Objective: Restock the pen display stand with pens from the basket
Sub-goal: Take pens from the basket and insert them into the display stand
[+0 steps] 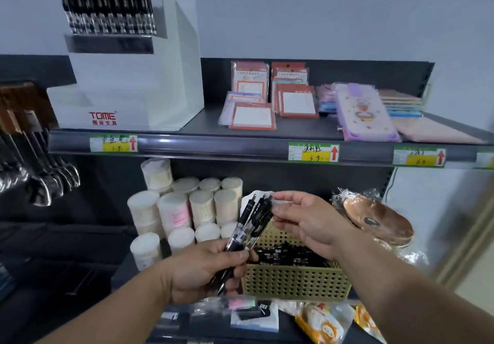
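- L hand [203, 271]: fingers curled round lower ends of a bunch of black pens [254, 218]; bunch tilts up and to the right, clicker ends on top.
- R hand [310, 220]: fingers loosely spread, thumb and forefinger either side of the bunch's top ends; can't tell if they touch.
- Both hands sit over the basket [294, 282], an olive perforated one on the lower shelf [125, 268], w/ more black pens [288, 256] lying inside.
- Pen display stand [128, 89]: white, stepped, red "TOME" on front, at left end of upper shelf [203, 127]; top tier holds a row of upright black pens [107, 9].
- Upper shelf also: notepad packs [254, 95], a lilac pencil case [366, 113].
- Left of basket: stacked tubs of cotton swabs [173, 210].
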